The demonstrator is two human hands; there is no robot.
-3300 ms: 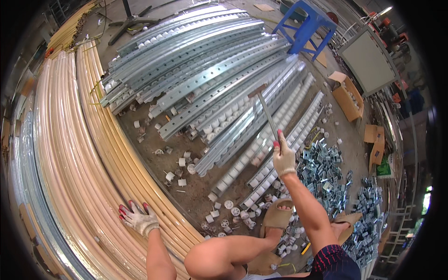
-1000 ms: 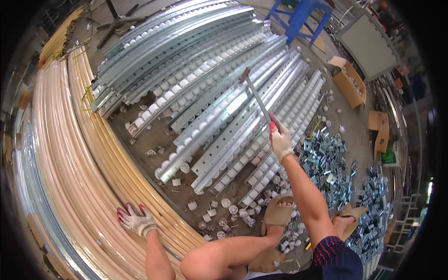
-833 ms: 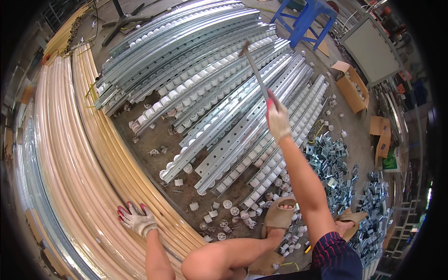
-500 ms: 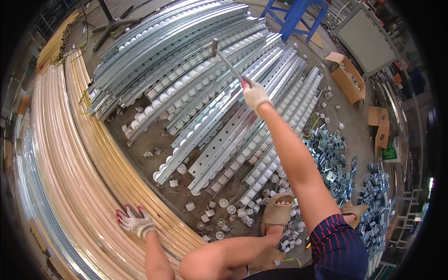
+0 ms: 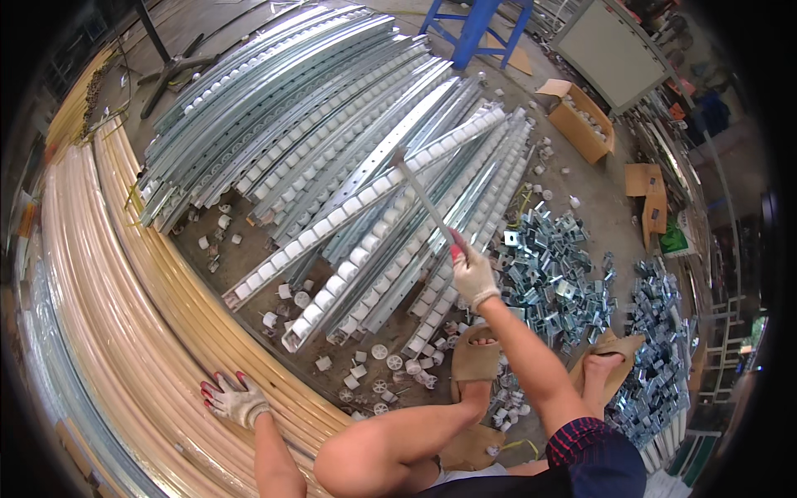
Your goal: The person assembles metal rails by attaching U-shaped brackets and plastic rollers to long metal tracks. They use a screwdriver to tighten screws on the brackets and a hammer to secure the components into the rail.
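Note:
My right hand (image 5: 476, 274), in a pale glove with reddish fingertips, is closed round the handle of a hammer (image 5: 429, 202). The hammer's head is over or against a long metal rail with white rollers (image 5: 344, 210), which lies slantwise across other rails; I cannot tell whether they touch. My left hand (image 5: 237, 400), gloved alike, rests with fingers spread on a bundle of long tan pipes (image 5: 183, 332) to the left. Between my arms are more roller rails (image 5: 365, 274), their near ends towards me.
Loose white rollers (image 5: 379, 352) lie scattered before my feet. Piles of small metal brackets (image 5: 552, 274) spread at right. Farther back stand an open carton (image 5: 581, 133), a blue stool (image 5: 477, 33) and a grey cabinet (image 5: 606, 50). A metal stand (image 5: 170, 70) is at far left.
The hammer has come down from its raised position, and my right hand is lower and nearer. A roller rail now lies slantwise across the others. The whole view has shifted; my left hand stays on the pipes.

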